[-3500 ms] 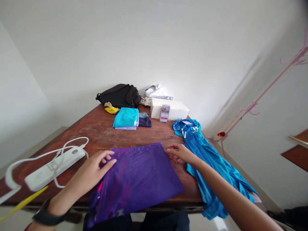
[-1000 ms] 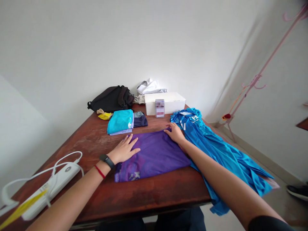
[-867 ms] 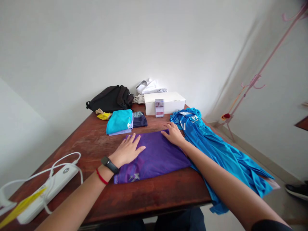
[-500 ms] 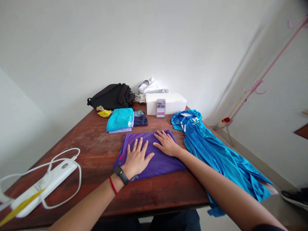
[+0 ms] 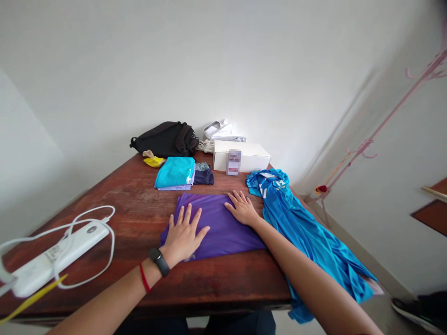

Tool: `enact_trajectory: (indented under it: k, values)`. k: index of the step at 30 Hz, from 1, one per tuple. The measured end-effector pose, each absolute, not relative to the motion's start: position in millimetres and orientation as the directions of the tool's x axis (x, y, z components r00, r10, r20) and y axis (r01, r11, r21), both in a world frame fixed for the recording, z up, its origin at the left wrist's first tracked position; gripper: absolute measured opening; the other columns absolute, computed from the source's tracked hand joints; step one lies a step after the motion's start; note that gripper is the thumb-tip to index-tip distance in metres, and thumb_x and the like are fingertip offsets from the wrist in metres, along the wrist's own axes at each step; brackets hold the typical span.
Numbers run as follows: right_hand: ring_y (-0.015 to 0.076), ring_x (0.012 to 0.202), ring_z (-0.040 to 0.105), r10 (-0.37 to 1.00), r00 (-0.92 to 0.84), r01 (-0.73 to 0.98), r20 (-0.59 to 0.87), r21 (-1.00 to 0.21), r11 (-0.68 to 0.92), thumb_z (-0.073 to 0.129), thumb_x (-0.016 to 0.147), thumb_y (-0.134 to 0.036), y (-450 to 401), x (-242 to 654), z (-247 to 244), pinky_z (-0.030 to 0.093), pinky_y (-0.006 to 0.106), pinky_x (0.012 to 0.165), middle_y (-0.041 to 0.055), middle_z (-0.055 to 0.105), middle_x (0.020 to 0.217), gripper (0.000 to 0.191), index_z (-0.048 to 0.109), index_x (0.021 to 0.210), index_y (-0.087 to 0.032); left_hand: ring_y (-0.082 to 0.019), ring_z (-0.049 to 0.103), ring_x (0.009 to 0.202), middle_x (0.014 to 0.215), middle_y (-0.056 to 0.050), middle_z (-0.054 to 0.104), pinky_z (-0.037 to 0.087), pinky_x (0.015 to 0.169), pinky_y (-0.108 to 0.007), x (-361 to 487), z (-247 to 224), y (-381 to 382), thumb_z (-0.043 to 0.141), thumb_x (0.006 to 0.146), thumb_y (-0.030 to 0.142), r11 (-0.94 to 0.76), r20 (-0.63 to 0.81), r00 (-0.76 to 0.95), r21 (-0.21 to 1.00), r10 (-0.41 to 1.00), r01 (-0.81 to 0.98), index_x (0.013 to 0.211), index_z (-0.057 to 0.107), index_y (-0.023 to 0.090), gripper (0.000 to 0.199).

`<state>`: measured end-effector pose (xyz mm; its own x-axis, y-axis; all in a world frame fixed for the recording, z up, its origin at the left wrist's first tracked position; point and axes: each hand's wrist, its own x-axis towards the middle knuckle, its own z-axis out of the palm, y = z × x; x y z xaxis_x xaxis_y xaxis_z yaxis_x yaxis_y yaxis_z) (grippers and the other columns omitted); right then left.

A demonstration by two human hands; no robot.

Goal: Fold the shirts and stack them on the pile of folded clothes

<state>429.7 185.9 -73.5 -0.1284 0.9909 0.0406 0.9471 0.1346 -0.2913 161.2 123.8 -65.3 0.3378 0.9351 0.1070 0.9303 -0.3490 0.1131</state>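
A purple garment, folded into a flat rectangle, lies on the wooden table in front of me. On its left side rests my left hand, palm down with fingers spread; a dark smart band and a red string circle that wrist. My right hand lies flat near the garment's upper right corner, fingers apart. Just right of it a crumpled blue shirt spreads along the table and hangs over the front edge. Beyond my left hand sits a folded turquoise garment, with lilac cloth showing beneath it.
A white power strip with looped cables lies at the left. Toward the wall are a black bag, a white box, a yellow cloth item and dark folded cloth. A pink coat stand leans into view right.
My left hand has slid left across the purple garment, toward its left edge. The right hand stays near the same corner. The view has shifted slightly.
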Motion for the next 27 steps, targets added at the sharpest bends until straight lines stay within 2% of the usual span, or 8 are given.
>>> enact_trajectory:
  k: [4, 6, 10, 13, 17, 22, 25, 27]
  values:
    - [0.0365, 0.158, 0.007, 0.992, -0.121, 0.95, 0.034, -0.286, 0.126, 0.031, 0.103, -0.066, 182, 426, -68, 0.015, 0.064, 0.122, 0.0086, 0.02, 0.171, 0.071, 0.034, 0.161, -0.024, -0.051, 0.023, 0.151, 0.167, -0.023, 0.022, 0.026, 0.11, -0.076, 163, -48, 132, 0.036, 0.094, 0.075, -0.284, -0.02, 0.289, 0.136, 0.957, 0.949, 0.159, 0.038, 0.019, 0.086]
    - [0.0388, 0.158, 0.002, 0.988, -0.137, 0.949, 0.07, -0.277, 0.152, 0.033, 0.102, -0.067, 178, 423, -62, 0.01, 0.067, 0.122, 0.0082, 0.016, 0.171, 0.072, 0.035, 0.16, -0.025, -0.052, 0.024, 0.15, 0.165, -0.025, 0.026, 0.024, 0.111, -0.075, 171, -37, 142, 0.035, 0.093, 0.076, -0.293, 0.001, 0.296, 0.152, 0.955, 0.944, 0.155, 0.044, 0.015, 0.088]
    - [0.0356, 0.158, -0.001, 0.945, -0.299, 0.9, 0.133, -0.289, 0.326, 0.036, 0.103, -0.062, 170, 419, -53, 0.01, 0.062, 0.124, 0.0061, 0.014, 0.172, 0.068, 0.034, 0.161, -0.025, -0.041, 0.022, 0.154, 0.167, -0.017, 0.027, 0.024, 0.12, -0.061, 193, -28, 165, 0.032, 0.099, 0.069, -0.526, 0.081, 0.523, 0.253, 0.848, 0.812, 0.158, 0.039, 0.018, 0.078]
    - [0.0327, 0.158, 0.003, 0.904, -0.42, 0.847, 0.074, -0.327, 0.42, 0.038, 0.105, -0.054, 169, 417, -54, 0.013, 0.059, 0.125, 0.0072, 0.015, 0.171, 0.066, 0.028, 0.163, -0.025, -0.037, 0.021, 0.155, 0.168, -0.013, 0.027, 0.027, 0.121, -0.058, 204, -40, 179, 0.028, 0.103, 0.063, -0.588, 0.113, 0.583, 0.294, 0.804, 0.753, 0.16, 0.035, 0.021, 0.071]
    - [0.0335, 0.158, 0.005, 0.898, -0.441, 0.843, -0.001, -0.345, 0.413, 0.04, 0.104, -0.054, 170, 418, -59, 0.011, 0.059, 0.125, 0.0102, 0.016, 0.171, 0.069, 0.028, 0.163, -0.021, -0.038, 0.022, 0.155, 0.166, -0.013, 0.031, 0.022, 0.121, -0.062, 205, -62, 182, 0.029, 0.103, 0.063, -0.577, 0.153, 0.557, 0.26, 0.816, 0.774, 0.158, 0.04, 0.023, 0.068]
    - [0.0319, 0.158, 0.005, 0.919, -0.394, 0.858, 0.009, -0.356, 0.371, 0.04, 0.102, -0.062, 173, 421, -64, 0.01, 0.058, 0.126, 0.0091, 0.018, 0.171, 0.071, 0.03, 0.162, -0.024, -0.039, 0.024, 0.154, 0.166, -0.013, 0.032, 0.017, 0.121, -0.065, 200, -66, 179, 0.031, 0.103, 0.062, -0.469, 0.171, 0.437, 0.263, 0.883, 0.843, 0.155, 0.046, 0.026, 0.064]
    - [0.0334, 0.158, 0.009, 0.942, -0.329, 0.865, 0.067, -0.378, 0.329, 0.041, 0.103, -0.06, 177, 426, -66, 0.012, 0.06, 0.125, 0.0114, 0.025, 0.169, 0.068, 0.039, 0.159, -0.021, -0.04, 0.026, 0.153, 0.166, -0.017, 0.031, 0.018, 0.12, -0.065, 197, -65, 181, 0.031, 0.103, 0.061, -0.385, 0.183, 0.347, 0.24, 0.92, 0.891, 0.155, 0.046, 0.022, 0.067]
    - [0.0328, 0.157, 0.014, 0.94, -0.302, 0.849, 0.157, -0.405, 0.34, 0.042, 0.103, -0.056, 180, 430, -66, 0.016, 0.058, 0.125, 0.0131, 0.032, 0.166, 0.064, 0.047, 0.154, -0.019, -0.04, 0.026, 0.153, 0.166, -0.019, 0.031, 0.02, 0.12, -0.063, 196, -67, 183, 0.031, 0.103, 0.062, -0.334, 0.191, 0.296, 0.214, 0.936, 0.918, 0.155, 0.046, 0.02, 0.068]
